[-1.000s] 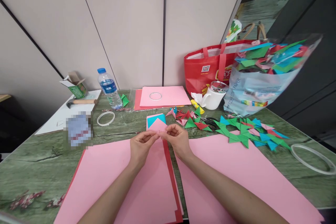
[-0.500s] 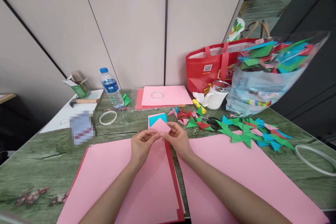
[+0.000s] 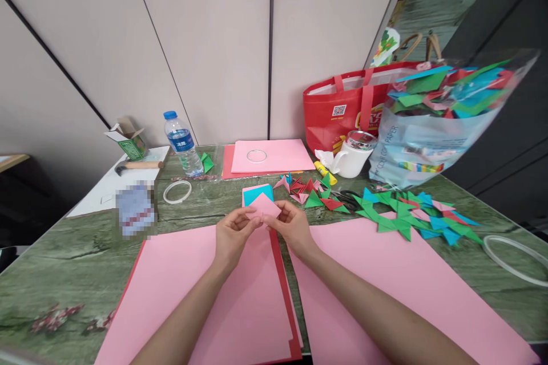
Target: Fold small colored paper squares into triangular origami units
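Observation:
Both hands pinch a small pink paper square (image 3: 265, 206) held just above the table. My left hand (image 3: 233, 235) grips its left lower edge, fingers closed. My right hand (image 3: 291, 227) grips its right edge, fingers closed. Behind the square lies a small stack of blue and pink squares (image 3: 257, 193). Under my forearms lies a pile of large pink sheets over a red one (image 3: 240, 296). Another large pink sheet (image 3: 385, 279) lies to the right.
Folded green, blue, red and pink triangles (image 3: 406, 217) are scattered at the right, more (image 3: 310, 191) near scissors. Behind stand a white mug (image 3: 349, 157), a clear bag of folded paper (image 3: 428, 125), a red tote (image 3: 342, 111), a water bottle (image 3: 182, 142). Tape rings (image 3: 177, 191) lie about.
The pink square has been lifted off the small stack and turned, now tilted like a diamond between my fingers. My hands have stayed in about the same place.

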{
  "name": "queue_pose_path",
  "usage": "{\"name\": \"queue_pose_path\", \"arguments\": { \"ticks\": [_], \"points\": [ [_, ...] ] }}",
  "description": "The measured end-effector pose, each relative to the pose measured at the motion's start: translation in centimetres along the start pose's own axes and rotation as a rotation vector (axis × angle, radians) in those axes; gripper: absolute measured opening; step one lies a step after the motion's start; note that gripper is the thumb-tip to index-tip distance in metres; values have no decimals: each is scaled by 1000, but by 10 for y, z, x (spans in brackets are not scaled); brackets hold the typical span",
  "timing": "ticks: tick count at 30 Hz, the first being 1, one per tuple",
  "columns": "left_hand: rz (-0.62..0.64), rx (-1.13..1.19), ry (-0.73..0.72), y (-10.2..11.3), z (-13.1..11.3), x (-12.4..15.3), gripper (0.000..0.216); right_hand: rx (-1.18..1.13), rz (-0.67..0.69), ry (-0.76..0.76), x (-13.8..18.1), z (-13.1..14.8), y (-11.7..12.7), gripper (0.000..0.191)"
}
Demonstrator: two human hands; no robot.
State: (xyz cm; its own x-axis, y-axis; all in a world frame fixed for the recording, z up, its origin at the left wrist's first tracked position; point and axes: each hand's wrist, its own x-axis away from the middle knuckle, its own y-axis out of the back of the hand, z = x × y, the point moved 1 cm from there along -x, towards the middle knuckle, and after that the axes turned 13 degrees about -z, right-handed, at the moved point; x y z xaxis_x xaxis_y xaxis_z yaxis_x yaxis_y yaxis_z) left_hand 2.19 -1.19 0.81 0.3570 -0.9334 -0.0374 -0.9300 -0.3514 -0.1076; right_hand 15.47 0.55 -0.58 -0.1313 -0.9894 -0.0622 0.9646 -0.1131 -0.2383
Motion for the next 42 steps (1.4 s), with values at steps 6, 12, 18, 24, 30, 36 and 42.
{"name": "queue_pose_path", "arguments": {
  "ticks": [6,12,18,24,30,36,42],
  "points": [
    [96,13,0,3,-3,-6,52,67,64,-1,-1,0,2,23],
    [190,-17,-5,3,-4,-6,46,50,79,-63,0,0,2,28],
    [178,-21,32,4,-2,-7,43,39,74,-99,-3,-2,5,34],
    [162,-14,24,5,-2,-9,47,68,125,-35,-5,-4,8,35],
    [143,-14,-24,5,-3,-8,39,13,111,0,-3,-1,7,34],
    [115,-72,-49,7,1,-10,23,205,132,128,-1,-1,7,14],
    [110,-156,-17,10,4,-12,25,208,122,90,-3,-6,8,20]
  ]
}}
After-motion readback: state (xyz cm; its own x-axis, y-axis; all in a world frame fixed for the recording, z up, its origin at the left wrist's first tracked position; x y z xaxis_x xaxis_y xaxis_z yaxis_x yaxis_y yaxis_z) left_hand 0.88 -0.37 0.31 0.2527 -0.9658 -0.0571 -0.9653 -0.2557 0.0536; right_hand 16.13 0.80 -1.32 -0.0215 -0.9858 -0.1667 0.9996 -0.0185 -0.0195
